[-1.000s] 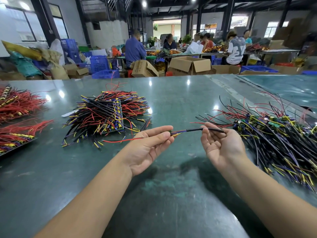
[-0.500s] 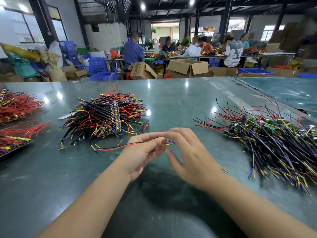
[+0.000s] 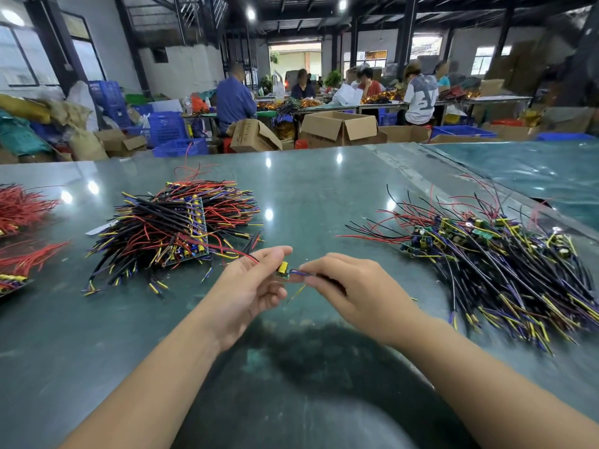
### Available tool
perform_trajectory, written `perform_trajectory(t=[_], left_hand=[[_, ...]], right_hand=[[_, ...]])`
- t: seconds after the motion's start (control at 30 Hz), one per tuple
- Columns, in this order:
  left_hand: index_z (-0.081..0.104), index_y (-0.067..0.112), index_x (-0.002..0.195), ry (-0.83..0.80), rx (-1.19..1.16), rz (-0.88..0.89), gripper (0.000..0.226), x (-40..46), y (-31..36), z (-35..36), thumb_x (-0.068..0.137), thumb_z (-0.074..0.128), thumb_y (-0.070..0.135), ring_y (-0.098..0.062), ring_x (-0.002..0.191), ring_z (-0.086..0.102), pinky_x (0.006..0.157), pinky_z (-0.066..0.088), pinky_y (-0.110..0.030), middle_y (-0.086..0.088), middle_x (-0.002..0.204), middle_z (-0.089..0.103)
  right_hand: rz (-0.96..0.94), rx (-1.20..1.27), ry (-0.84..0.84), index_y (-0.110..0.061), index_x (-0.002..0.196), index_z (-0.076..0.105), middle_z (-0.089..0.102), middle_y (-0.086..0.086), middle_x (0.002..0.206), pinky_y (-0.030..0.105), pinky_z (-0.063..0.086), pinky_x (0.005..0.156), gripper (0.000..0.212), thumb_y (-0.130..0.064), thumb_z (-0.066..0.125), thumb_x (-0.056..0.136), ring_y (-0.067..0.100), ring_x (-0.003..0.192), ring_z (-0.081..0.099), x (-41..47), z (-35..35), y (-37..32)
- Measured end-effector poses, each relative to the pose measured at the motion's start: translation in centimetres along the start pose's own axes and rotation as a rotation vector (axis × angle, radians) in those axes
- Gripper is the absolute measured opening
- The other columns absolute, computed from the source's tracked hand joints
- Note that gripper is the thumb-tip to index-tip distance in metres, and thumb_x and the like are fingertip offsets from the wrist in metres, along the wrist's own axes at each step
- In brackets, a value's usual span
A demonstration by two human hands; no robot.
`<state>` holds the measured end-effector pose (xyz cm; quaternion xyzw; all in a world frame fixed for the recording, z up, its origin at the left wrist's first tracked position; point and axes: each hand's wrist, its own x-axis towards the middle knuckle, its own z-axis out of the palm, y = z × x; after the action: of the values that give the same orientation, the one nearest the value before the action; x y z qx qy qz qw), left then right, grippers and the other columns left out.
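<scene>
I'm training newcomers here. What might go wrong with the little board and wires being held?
The right hand pinches the blue wires right beside the small board that the left hand holds; a hard pull might strain the joints. The red lead trails toward the sorted pile and may snag there.

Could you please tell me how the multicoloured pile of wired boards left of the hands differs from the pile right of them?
The left pile is neatly stacked; the right pile is loose and tangled. The left pile's boards line up in a row, while the right pile's lie scattered. Both hold red, black, yellow and blue wires on the green table.
</scene>
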<state>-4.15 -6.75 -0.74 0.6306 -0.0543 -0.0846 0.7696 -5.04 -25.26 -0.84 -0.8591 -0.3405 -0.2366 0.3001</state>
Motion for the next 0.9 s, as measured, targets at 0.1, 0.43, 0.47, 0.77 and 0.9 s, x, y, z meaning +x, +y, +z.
perform_trajectory(t=[0.1, 0.43, 0.47, 0.77, 0.9], left_hand=[[0.06, 0.02, 0.118, -0.088, 0.019, 0.018, 0.069, -0.2, 0.0, 0.0, 0.062, 0.073, 0.058, -0.01, 0.061, 0.064, 0.058, 0.052, -0.017, -0.007, 0.097, 0.074], [0.069, 0.026, 0.082, 0.463, 0.536, 0.474, 0.018, 1.4, -0.5, -2.0, 0.087, 0.065, 0.009, -0.004, 0.062, 0.056, 0.06, 0.044, -0.017, 0.009, 0.067, 0.066], [0.068, 0.027, 0.082, 0.555, 0.671, 0.517, 0.02, 1.6, -0.6, -2.7, 0.087, 0.063, 0.008, -0.011, 0.067, 0.056, 0.064, 0.045, -0.025, 0.007, 0.07, 0.065], [0.05, 0.031, 0.133, 0.57, 1.392, 0.226, 0.049, 3.7, -3.0, -5.2, 0.086, 0.058, 0.041, -0.031, 0.123, 0.026, 0.105, 0.013, -0.031, -0.008, 0.14, 0.035], [0.068, 0.026, 0.107, 0.665, 1.299, 0.264, 0.032, 3.4, -2.5, -5.5, 0.077, 0.073, 0.034, -0.027, 0.114, 0.031, 0.095, 0.017, -0.024, -0.006, 0.119, 0.045]], right_hand=[[0.074, 0.047, 0.185, -0.012, 0.098, 0.072, 0.061, -0.022, 0.075, 0.013, 0.043, 0.067, 0.014, -0.015, 0.06, 0.092, -0.005, 0.069, 0.055, 0.4, -1.0, 0.9], [1.097, -0.778, 0.467, -0.012, 0.108, 0.064, 0.063, 0.019, 0.108, 0.064, 0.02, 0.105, 0.028, -0.029, 0.045, 0.097, 0.034, 0.11, 0.049, -1.3, -8.1, 7.4], [1.156, -0.8, 0.393, -0.009, 0.11, 0.061, 0.055, 0.021, 0.121, 0.072, 0.011, 0.105, 0.025, -0.024, 0.048, 0.094, 0.036, 0.12, 0.039, -1.5, -8.1, 7.5], [0.624, -0.816, 0.132, -0.017, 0.104, 0.068, 0.049, 0.014, 0.128, 0.061, 0.012, 0.108, 0.027, -0.024, 0.065, 0.077, 0.035, 0.122, 0.029, -0.2, -3.0, 3.5], [0.405, -0.538, 0.029, -0.016, 0.096, 0.072, 0.059, 0.01, 0.121, 0.045, 0.03, 0.102, 0.019, -0.021, 0.064, 0.08, 0.038, 0.116, 0.039, -0.4, 0.9, 1.2]])
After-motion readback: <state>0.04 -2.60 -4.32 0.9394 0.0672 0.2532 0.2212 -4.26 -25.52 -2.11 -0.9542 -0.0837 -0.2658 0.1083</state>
